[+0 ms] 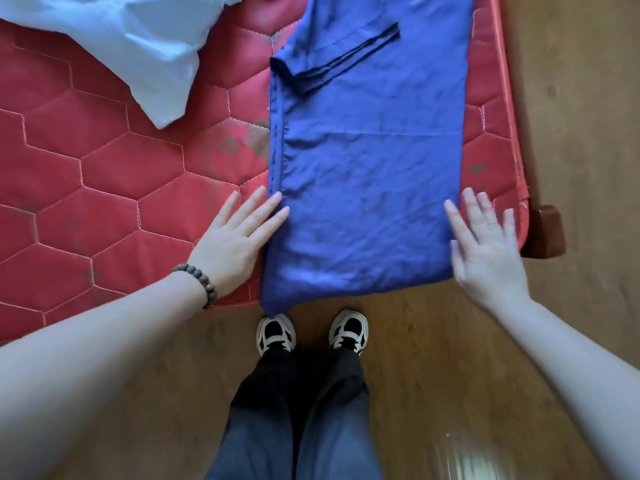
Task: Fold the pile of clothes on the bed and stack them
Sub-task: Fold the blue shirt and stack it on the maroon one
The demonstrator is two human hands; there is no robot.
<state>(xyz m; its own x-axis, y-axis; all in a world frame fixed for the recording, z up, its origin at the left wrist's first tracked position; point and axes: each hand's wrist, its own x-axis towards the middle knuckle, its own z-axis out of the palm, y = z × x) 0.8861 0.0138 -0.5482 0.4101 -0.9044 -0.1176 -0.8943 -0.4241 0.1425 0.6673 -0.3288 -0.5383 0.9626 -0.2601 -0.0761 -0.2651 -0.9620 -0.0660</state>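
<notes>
A dark blue shirt (367,161) lies flat on the red quilted mattress (104,188), folded into a long strip with a sleeve tucked across its upper part. Its near hem hangs slightly over the bed's front edge. My left hand (235,240), with a bead bracelet on the wrist, lies flat on the mattress, fingertips touching the shirt's left edge. My right hand (485,251) is spread with straight fingers at the shirt's right edge, slightly blurred. Neither hand holds anything.
A pale blue-white garment (138,46) lies crumpled at the mattress's far left. A wooden bed corner (543,233) juts out at the right. Wooden floor (571,116) runs along the right side and front, where my shoes (311,332) stand.
</notes>
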